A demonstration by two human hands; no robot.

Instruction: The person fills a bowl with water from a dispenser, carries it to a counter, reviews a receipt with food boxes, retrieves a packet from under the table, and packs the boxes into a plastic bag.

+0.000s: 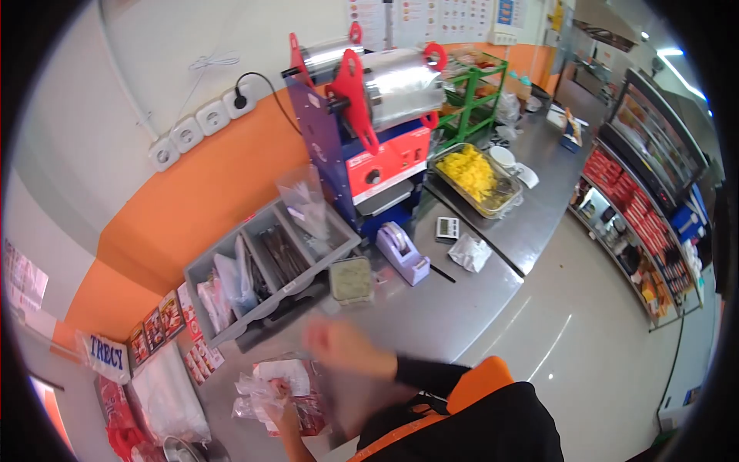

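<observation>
My left hand [285, 414] is closed on a crumpled clear plastic bag [258, 396] at the bottom of the view. Beneath it on the steel counter lies a red and white plastic packet [312, 420]. My right hand [342, 346], below a black sleeve, is raised over the counter and smeared by motion, so its fingers cannot be made out. Nearest to that hand stand a square tub with a greenish-grey lid [351, 281] and the grey divided bin [285, 296], which holds plastic packets and dark utensils.
A red and blue sealing machine [385, 165] with film rolls stands against the wall. Beside it are a lilac tape dispenser [402, 254], a small timer [447, 229], crumpled white paper [469, 252] and a tray of yellow food [469, 173]. Stacked plastic bags [168, 393] lie lower left.
</observation>
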